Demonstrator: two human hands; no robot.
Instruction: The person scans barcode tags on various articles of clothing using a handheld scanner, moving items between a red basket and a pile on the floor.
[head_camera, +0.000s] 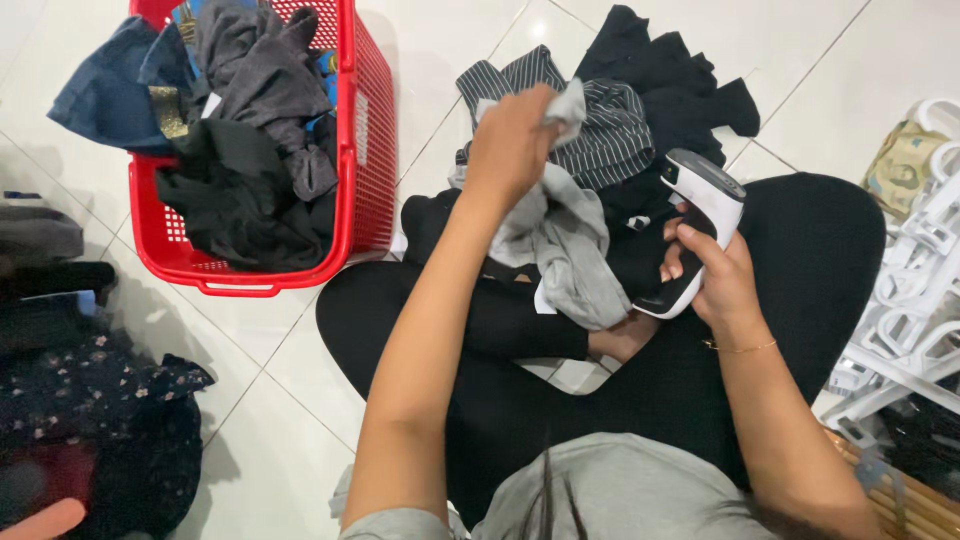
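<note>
Red plastic mesh laundry basket (365, 150) at 10 o'clock holds dark crumpled clothes. Left hand (512, 140), grip clamped on a light grey soft cloth garment (565, 245), sits at 12 o'clock (garment hangs over the lap). Right hand (718, 275), grip clamped on a white-and-black handheld garment steamer (700, 215), sits at 2 o'clock.

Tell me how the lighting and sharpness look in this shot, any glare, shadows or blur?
Head view: even indoor light; soft sheen on the white floor tiles, no harsh glare. The red basket casts a faint shadow to its right. The left hand gripping the grey cloth is slightly motion-blurred; the right hand with the white handheld device is sharper. Edges bow from wide-angle distortion.
</note>
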